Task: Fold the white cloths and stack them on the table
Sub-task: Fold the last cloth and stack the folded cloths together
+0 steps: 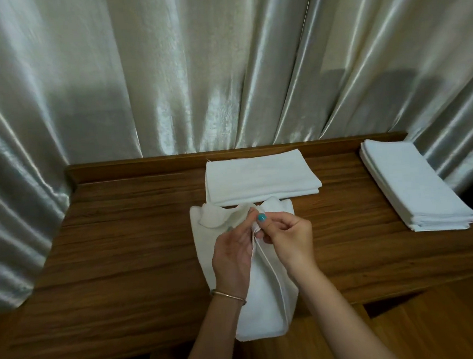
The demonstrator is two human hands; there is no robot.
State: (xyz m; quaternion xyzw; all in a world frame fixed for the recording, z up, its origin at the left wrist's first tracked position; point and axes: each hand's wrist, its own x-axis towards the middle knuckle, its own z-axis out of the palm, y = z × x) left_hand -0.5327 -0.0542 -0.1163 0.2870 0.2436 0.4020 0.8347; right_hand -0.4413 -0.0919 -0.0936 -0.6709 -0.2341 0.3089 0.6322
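Cloth (pixel 263 304) nearest me, draped over the near edge of the table (pixel 122 259). I see left hand (pixel 233 259) and right hand (pixel 288 239) pinching its hemmed edges together at mid-length; which layers each pinch holds looks unclear. Judged light, limp, non-slip: hold by corners or hem, never mid-panel. One folded cloth (pixel 260 178) lies behind; stack (pixel 414 185) lies far right.

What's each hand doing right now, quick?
Left hand: closed, pinching the hem of the white cloth.
Right hand: closed, pinching the same cloth at the same spot.
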